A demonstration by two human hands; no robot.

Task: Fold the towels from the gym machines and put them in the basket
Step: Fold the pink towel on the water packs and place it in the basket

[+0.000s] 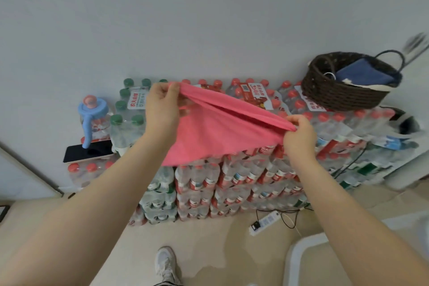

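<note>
Pink towel (pixel 216 127) stretched in the air between both hands, above a stack of shrink-wrapped bottled water packs (pixel 232 179) against a pale wall (pixel 209 18). Left hand (pixel 162 109) raised at the towel's upper left corner, thumb and fingers pinching the edge there. Right hand (pixel 299 134) lower and to the right, fingers curled tight on the opposite corner, cloth bunched into a narrow point at the grip. Hands well apart, top hem pulled taut along a slope down from left to right, rest of the fabric hanging in a loose fold below, its bottom edge draped in front of the red-capped bottles.

Dark woven basket (pixel 343 90) resting on top of the packs at the far right, tilted slightly, handle up, with a folded blue towel (pixel 364 72) inside over something white. Blue-lidded jug (pixel 92 118) with a long handle on the left, beside green-capped bottles. Black phone (pixel 90 152) lying flat just below the jug. White power strip (pixel 264 223) with cables on the beige floor near the base of the stack. Grey shoe (pixel 166 264) at bottom centre. White rounded furniture edge (pixel 299 251) at lower right.
</note>
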